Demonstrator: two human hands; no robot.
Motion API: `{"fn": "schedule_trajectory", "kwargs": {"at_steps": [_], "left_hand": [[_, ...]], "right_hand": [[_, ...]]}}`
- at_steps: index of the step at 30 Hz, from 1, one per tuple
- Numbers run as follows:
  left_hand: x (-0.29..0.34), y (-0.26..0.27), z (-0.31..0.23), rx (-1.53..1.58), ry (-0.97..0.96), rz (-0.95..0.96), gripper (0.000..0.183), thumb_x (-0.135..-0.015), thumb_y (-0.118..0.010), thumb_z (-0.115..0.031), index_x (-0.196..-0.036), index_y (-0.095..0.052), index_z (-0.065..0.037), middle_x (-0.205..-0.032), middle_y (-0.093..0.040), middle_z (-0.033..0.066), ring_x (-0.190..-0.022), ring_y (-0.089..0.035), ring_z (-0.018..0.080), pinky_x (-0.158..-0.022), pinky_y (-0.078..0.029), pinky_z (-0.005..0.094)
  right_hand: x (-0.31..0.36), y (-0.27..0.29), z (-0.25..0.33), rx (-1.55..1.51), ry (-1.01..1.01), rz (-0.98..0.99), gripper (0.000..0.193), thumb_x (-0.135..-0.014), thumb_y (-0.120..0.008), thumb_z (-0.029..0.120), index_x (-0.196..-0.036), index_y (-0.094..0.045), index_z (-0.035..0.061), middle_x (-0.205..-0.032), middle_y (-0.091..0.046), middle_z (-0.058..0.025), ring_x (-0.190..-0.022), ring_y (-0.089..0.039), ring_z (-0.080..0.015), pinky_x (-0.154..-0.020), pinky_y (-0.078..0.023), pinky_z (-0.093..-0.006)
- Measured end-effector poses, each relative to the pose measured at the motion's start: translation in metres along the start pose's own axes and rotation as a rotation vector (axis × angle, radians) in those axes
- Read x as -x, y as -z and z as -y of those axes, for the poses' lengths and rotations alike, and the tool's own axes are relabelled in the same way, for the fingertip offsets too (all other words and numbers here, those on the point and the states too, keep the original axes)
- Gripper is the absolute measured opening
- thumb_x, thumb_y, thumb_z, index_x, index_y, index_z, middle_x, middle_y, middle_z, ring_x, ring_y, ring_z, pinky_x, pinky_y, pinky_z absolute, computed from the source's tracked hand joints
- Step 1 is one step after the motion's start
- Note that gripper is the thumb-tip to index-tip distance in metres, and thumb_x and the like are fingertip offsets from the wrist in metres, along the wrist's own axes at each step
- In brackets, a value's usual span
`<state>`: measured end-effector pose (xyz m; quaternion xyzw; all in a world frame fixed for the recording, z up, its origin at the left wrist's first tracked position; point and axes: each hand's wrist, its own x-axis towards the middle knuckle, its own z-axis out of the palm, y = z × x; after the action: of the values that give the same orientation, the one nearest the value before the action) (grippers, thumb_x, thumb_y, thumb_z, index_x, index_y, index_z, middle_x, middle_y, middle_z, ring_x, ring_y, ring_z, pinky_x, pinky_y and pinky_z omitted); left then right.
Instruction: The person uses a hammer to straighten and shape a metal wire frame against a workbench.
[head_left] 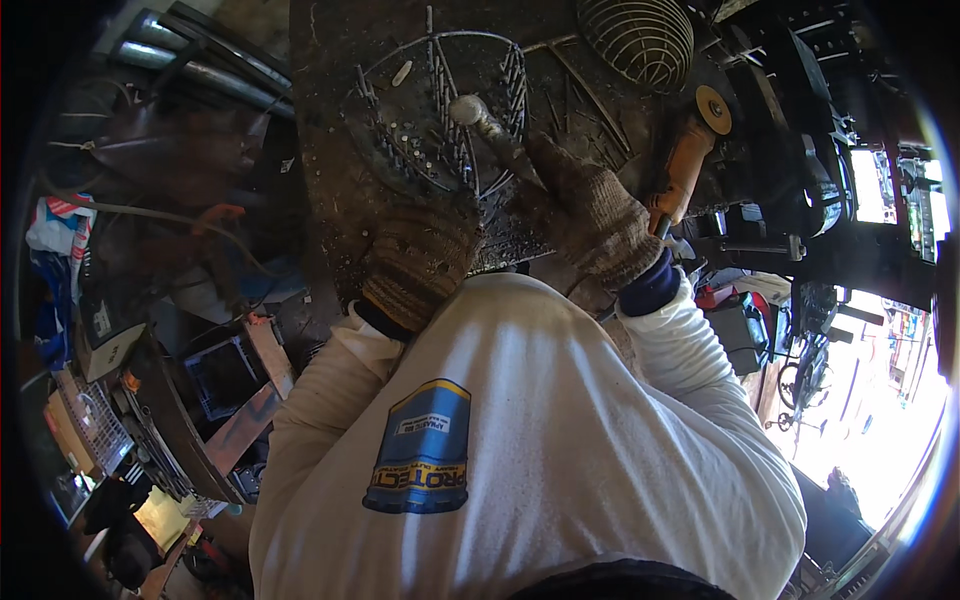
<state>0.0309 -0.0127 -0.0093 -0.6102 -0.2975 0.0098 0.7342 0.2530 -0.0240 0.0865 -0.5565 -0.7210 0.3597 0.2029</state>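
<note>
My right hand [600, 215], in a brown knitted glove, is closed around the handle of a hammer [500, 138]. The hammer's rounded, worn head lies over a round frame of metal rods [443, 38] on the dark workbench. Short twisted bars stand up along the frame's curve. My left hand [420, 260], gloved the same way, is at the bench's near side, just short of the frame. Its fingers look curled, but what they hold, if anything, is lost in the dark.
An orange angle grinder [684, 170] with a tan disc lies right of my right hand. Beyond it sits a domed wire cage [640, 42]. Thin rods [592, 98] are scattered on the bench [325, 150]. Metal tubes [205, 75] lie at the far left.
</note>
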Motion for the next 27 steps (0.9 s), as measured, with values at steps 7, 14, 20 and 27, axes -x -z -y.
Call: {"fn": "schedule_trajectory", "kwargs": {"at_steps": [7, 14, 20, 27], "left_hand": [[0.008, 0.003, -0.007, 0.020, -0.100, -0.023, 0.027, -0.101, -0.042, -0.014, -0.089, -0.064, -0.005, -0.064, -0.066, 0.0129, -0.050, -0.062, 0.0202, -0.043, -0.053, 0.0332], [0.018, 0.027, -0.025, 0.337, -0.068, 0.324, 0.032, -0.104, -0.041, -0.024, -0.112, -0.064, -0.003, -0.083, -0.071, 0.0165, -0.066, -0.069, 0.0279, -0.057, -0.058, 0.0479], [-0.006, 0.012, 0.009, 1.524, 0.109, 0.668, 0.048, -0.103, -0.048, -0.043, -0.136, -0.059, -0.010, -0.121, -0.067, 0.0170, -0.090, -0.070, 0.0356, -0.072, -0.058, 0.0481], [0.001, 0.017, 0.005, 1.552, 0.162, 0.587, 0.044, -0.100, -0.059, -0.034, -0.136, -0.059, -0.009, -0.126, -0.065, 0.0181, -0.107, -0.066, 0.0365, -0.092, -0.053, 0.0466]], "right_hand": [[0.024, -0.010, 0.000, -0.023, 0.028, -0.140, 0.053, -0.098, -0.062, 0.016, -0.147, -0.046, 0.0025, -0.127, -0.065, -0.0220, -0.114, -0.066, -0.0329, -0.095, -0.053, -0.0386], [0.057, -0.042, -0.040, -0.555, -0.122, -0.231, 0.053, -0.097, -0.063, 0.012, -0.144, -0.046, -0.0047, -0.131, -0.062, -0.0232, -0.121, -0.063, -0.0296, -0.102, -0.049, -0.0346], [0.062, -0.056, -0.085, -0.436, -0.214, -0.427, 0.049, -0.097, -0.063, 0.015, -0.141, -0.051, -0.0022, -0.110, -0.064, -0.0051, -0.089, -0.058, -0.0097, -0.077, -0.050, -0.0268], [0.060, -0.048, -0.081, -0.671, -0.395, -0.377, 0.052, -0.096, -0.066, 0.022, -0.138, -0.052, -0.0043, -0.121, -0.066, -0.0172, -0.108, -0.062, -0.0235, -0.094, -0.051, -0.0342]]}}
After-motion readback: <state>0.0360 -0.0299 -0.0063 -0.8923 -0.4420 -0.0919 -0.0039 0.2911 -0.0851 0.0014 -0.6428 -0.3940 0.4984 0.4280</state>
